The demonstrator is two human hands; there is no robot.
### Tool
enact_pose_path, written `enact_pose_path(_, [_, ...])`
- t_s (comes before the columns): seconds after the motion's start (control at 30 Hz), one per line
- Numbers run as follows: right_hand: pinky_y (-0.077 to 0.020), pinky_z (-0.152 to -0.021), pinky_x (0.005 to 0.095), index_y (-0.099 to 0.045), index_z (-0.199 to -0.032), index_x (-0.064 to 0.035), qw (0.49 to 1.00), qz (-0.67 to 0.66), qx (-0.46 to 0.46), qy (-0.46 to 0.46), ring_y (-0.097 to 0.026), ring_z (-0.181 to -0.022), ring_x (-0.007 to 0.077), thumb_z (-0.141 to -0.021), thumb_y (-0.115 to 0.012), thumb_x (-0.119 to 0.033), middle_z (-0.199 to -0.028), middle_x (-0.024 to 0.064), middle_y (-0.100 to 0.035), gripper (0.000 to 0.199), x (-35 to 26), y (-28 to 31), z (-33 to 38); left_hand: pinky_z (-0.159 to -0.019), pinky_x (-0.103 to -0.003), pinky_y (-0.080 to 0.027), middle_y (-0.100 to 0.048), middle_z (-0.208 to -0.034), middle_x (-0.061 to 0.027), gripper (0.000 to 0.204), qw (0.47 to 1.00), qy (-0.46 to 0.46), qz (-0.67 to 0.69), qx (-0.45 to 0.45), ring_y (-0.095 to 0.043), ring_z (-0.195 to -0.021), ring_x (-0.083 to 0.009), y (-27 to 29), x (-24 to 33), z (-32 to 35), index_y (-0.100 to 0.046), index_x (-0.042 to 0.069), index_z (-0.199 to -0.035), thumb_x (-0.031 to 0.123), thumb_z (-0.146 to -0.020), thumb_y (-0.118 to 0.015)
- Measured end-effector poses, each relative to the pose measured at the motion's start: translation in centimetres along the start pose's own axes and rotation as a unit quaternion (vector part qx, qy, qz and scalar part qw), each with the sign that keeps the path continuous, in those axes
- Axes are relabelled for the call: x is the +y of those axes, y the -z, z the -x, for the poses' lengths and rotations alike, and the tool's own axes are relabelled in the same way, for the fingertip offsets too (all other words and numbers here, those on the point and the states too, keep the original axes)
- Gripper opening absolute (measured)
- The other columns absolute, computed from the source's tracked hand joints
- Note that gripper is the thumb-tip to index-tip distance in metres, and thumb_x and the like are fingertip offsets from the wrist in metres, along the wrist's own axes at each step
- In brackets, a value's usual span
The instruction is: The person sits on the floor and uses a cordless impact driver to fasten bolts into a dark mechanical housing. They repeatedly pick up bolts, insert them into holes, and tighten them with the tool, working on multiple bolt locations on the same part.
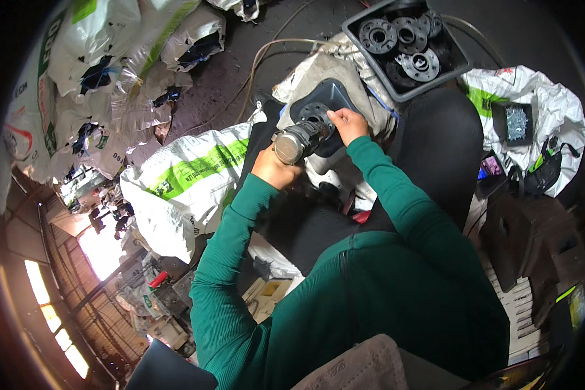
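Note:
My left hand (276, 170) is closed round a grey, round-bodied power tool (290, 147), its front end pointing at a dark flange with holes (314, 112). The flange lies in a dark plastic tub (336, 93) between my knees, on pale cloth. My right hand (349, 125) is closed in a pinch at the flange's right edge. The fingertips hide whether something small is also held there. The tool's body covers the flange's near side.
Beyond my right knee stands a black crate (458, 63) of several flanges (377, 36). At right, a small black tray of screws (517, 123) rests on a white sack (561, 107). Another white sack (175, 179) lies at left, with full bags (91, 58) behind. A hose (261, 51) crosses the floor.

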State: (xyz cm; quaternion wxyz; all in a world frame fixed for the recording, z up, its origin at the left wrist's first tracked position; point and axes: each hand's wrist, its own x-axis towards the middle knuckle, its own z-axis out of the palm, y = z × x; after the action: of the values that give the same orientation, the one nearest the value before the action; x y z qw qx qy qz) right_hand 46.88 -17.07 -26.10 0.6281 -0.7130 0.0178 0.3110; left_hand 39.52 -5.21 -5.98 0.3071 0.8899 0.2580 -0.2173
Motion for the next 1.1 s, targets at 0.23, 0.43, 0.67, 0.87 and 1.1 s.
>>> enact_pose_path(0.23, [-0.0460,-0.063,0.0359,-0.067,-0.081,-0.0088,0.996,0.084,-0.017,0.025,-0.060,-0.066,0.0269,-0.076,-0.064,-0.042,-0.073,0.0120,-0.064,0.033,-0.3,0.6,-0.1,-0.077,-0.030,-0.048,-0.065,-0.093,-0.0098,0.037,0.981,0.012,0.187,0.058,-0.062,-0.085,-0.0171,-0.4,1.0,4.9,-0.060,0.001,-0.103,0.008,-0.068,-0.068])
enact_pose_path(0.43, [-0.0497,-0.067,0.0298,-0.052,-0.114,-0.0037,0.917,-0.338,-0.082,-0.196,-0.061,-0.077,0.0206,-0.085,-0.056,-0.016,-0.097,0.0085,-0.061,0.032,-2.6,1.7,0.7,-0.080,-0.031,-0.047,-0.062,-0.100,-0.0086,0.040,0.975,-0.026,0.194,0.103,-0.059,-0.090,-0.0182,0.0,1.7,8.8,-0.056,0.000,-0.107,0.004,-0.069,-0.069])
enact_pose_path(0.67, [-0.0498,-0.081,0.0354,-0.046,-0.117,-0.0016,0.783,-0.544,-0.247,-0.172,-0.059,-0.097,0.0234,-0.088,-0.047,-0.003,-0.108,0.0124,-0.058,0.030,-5.0,4.0,3.5,-0.076,-0.030,-0.048,-0.063,-0.096,-0.0083,0.038,0.969,-0.034,0.201,0.138,-0.061,-0.085,-0.0163,-1.1,2.3,11.1,-0.058,0.002,-0.105,0.011,-0.070,-0.070])
enact_pose_path(0.87, [-0.0503,-0.081,0.0352,-0.047,-0.116,-0.0031,0.761,-0.544,-0.301,-0.187,-0.059,-0.099,0.0211,-0.088,-0.048,-0.003,-0.108,0.0113,-0.058,0.028,-5.4,3.3,3.7,-0.074,-0.029,-0.049,-0.064,-0.093,-0.0085,0.037,0.968,-0.051,0.197,0.150,-0.061,-0.083,-0.0153,-0.9,2.4,11.1,-0.058,0.000,-0.103,0.010,-0.069,-0.071])
enact_pose_path(1.1, [-0.0513,-0.080,0.0348,-0.047,-0.117,-0.0024,0.764,-0.519,-0.349,-0.158,-0.060,-0.092,0.0179,-0.089,-0.048,-0.007,-0.109,0.0112,-0.058,0.029,-6.2,3.4,4.0,-0.075,-0.031,-0.049,-0.064,-0.092,-0.0098,0.038,0.967,-0.056,0.185,0.167,-0.062,-0.083,-0.0172,-0.9,2.0,10.6,-0.059,0.000,-0.102,0.011,-0.068,-0.071])
